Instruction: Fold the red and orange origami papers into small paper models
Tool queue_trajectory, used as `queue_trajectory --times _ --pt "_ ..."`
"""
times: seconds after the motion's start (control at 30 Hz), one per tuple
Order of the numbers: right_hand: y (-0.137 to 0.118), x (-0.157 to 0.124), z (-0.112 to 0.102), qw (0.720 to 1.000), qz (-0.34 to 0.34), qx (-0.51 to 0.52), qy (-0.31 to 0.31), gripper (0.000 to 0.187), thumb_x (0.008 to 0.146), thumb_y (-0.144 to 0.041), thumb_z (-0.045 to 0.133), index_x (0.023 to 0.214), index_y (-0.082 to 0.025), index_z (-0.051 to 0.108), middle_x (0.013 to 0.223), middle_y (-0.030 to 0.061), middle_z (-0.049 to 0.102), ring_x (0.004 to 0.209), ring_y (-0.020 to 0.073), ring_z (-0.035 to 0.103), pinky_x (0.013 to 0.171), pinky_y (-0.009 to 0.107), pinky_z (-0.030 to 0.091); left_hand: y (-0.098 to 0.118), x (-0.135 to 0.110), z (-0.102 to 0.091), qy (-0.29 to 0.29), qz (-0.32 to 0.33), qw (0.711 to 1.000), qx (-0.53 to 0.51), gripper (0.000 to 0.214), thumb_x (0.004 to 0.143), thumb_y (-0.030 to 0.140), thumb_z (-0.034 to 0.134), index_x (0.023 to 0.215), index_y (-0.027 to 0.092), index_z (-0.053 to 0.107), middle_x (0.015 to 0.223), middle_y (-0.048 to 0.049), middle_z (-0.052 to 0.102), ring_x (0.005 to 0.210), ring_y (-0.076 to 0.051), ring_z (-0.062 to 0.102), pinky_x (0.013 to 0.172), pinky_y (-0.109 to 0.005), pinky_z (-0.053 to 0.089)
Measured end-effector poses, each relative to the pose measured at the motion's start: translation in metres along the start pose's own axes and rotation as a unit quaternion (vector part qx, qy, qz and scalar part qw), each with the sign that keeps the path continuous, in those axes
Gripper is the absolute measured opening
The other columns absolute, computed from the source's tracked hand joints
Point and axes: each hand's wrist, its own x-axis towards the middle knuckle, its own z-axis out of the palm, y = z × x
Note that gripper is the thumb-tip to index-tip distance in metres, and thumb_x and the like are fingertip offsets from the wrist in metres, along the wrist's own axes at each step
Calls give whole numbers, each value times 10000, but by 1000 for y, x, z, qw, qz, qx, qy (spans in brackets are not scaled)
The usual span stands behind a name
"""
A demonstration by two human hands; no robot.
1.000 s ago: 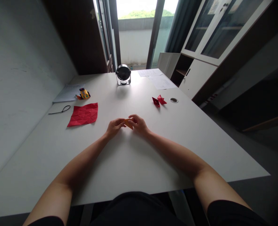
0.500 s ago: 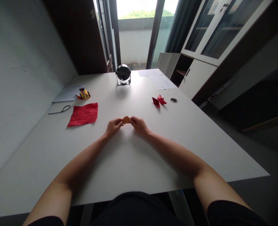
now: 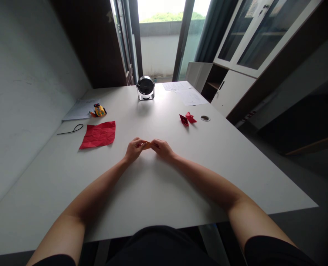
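Observation:
My left hand (image 3: 134, 148) and my right hand (image 3: 162, 148) meet over the middle of the white table (image 3: 152, 184). Both pinch a small folded orange paper (image 3: 147, 145) between their fingertips, and most of it is hidden by the fingers. A creased red paper sheet (image 3: 98, 134) lies flat to the left of my hands. Two small folded red paper shapes (image 3: 187, 119) sit further back on the right.
A small round desk fan (image 3: 145, 88) stands at the back centre. A yellow toy (image 3: 99, 110) rests beside white papers (image 3: 80, 109) at back left, with a black cable tie (image 3: 71, 130) near them. More papers (image 3: 186, 93) and a cable hole (image 3: 205, 118) are at right.
The orange paper stood up between my fingertips half a second ago; now my fingers have closed over it and it lies lower and mostly covered. My hands have drawn slightly closer together.

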Motion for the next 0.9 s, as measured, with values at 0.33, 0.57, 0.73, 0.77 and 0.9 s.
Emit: queue_trajectory --times 0.33,0.57,0.73,0.77,0.9 --pt "-3 -2 -1 1000 -4 9 8 236 917 -391 557 809 -202 647 748 3 604 652 135 469 638 265 359 1 -2 -1 -22 -45 996 -75 338 869 508 663 815 177 711 609 8 594 575 -131 530 563 -259 406" --pt "-8 -3 -4 986 27 160 34 359 914 -537 575 960 -194 673 761 18 655 692 154 572 666 281 444 -5 2 0 -31 -67 981 -177 342 875 514 664 829 175 647 572 15 577 522 -119 538 537 -257 413" --pt "-6 -3 0 977 10 214 13 328 900 -507 621 984 -195 676 830 34 699 752 164 636 709 299 504 -9 4 -1 -32 -73 976 -203 349 895 502 646 849 157 642 608 -4 630 528 -114 567 554 -255 423" --pt "-5 -3 1 977 9 215 13 325 898 -507 626 978 -196 678 848 38 706 765 166 646 719 302 513 -9 4 -1 -35 -75 975 -205 353 893 504 647 849 154 644 613 -8 637 531 -115 573 557 -256 425" --pt "-1 -1 3 971 8 238 13 343 885 -526 645 981 -199 684 869 42 717 776 168 655 735 313 535 -8 5 -2 -53 -87 969 -225 375 881 520 656 851 146 654 620 -19 650 542 -125 590 570 -263 445"
